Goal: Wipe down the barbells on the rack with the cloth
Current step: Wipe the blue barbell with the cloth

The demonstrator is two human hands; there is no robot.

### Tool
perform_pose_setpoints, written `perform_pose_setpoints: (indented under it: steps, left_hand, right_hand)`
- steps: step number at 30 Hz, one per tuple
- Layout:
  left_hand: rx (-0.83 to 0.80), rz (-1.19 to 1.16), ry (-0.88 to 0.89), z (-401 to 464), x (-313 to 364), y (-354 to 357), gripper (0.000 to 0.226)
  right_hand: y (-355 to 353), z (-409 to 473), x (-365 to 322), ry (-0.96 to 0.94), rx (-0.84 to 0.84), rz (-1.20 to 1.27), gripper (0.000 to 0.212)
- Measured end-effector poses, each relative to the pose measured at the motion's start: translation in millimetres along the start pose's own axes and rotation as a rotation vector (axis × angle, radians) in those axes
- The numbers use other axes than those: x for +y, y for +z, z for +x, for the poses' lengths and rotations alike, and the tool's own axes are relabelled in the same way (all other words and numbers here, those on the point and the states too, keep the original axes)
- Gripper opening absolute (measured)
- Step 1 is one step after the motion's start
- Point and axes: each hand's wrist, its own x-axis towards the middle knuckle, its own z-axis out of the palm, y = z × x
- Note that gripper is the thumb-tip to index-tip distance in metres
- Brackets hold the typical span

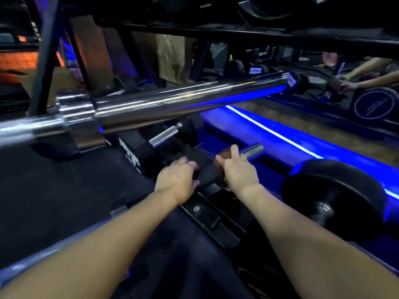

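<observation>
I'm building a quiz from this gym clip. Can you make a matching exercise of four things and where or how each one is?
Things:
1. cloth
2. left hand
3. large chrome barbell sleeve
4. black dumbbell

States:
A. lies lower right, untouched
B. stretches across above both hands
C. bunched in the right hand on the low bar
D. grips the dark part of the low bar

Pairs: 1-C, 2-D, 3-B, 4-A
</observation>
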Motion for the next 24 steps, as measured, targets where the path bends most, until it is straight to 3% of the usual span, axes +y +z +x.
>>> perform_pose_setpoints:
  steps: [7, 12, 14, 17, 20, 22, 24]
  left_hand:
    - [-0.01, 0.024, 0.05, 35.4, 29.2, 11.1, 0.047]
    - [-0.018, -0.006, 0.034, 43.0, 21.1, 11.4, 0.047]
    - [-0.038, -0.031, 0.015, 46.1, 19.3, 10.3, 0.048]
    - [-0.07, -0.08, -0.015, 49.6, 18.2, 9.1, 0.05]
    - [-0.087, -0.099, -0.025, 50.9, 18.5, 9.2, 0.05]
    - [-0.098, -0.104, -0.029, 51.1, 18.6, 8.5, 0.05]
    - [-0.118, -0.122, -0.04, 50.6, 17.7, 6.8, 0.05]
  right_hand:
    - [4.5, 29.6, 45.1, 0.061, 0.017, 0.024, 0.038]
    - [8.2, 51.8, 85.2, 0.144, -0.026, 0.051, 0.054]
    - [9.4, 57.7, 95.7, 0.18, -0.027, 0.168, 0.055]
    - [9.1, 61.6, 99.8, 0.335, 0.018, 0.519, 0.037]
    - [1.5, 52.3, 91.2, 0.427, 0.074, 0.62, 0.004]
    - [-3.3, 47.0, 81.6, 0.425, 0.09, 0.692, 0.028]
    - [-6.1, 36.2, 69.2, 0.414, 0.035, 0.805, 0.034]
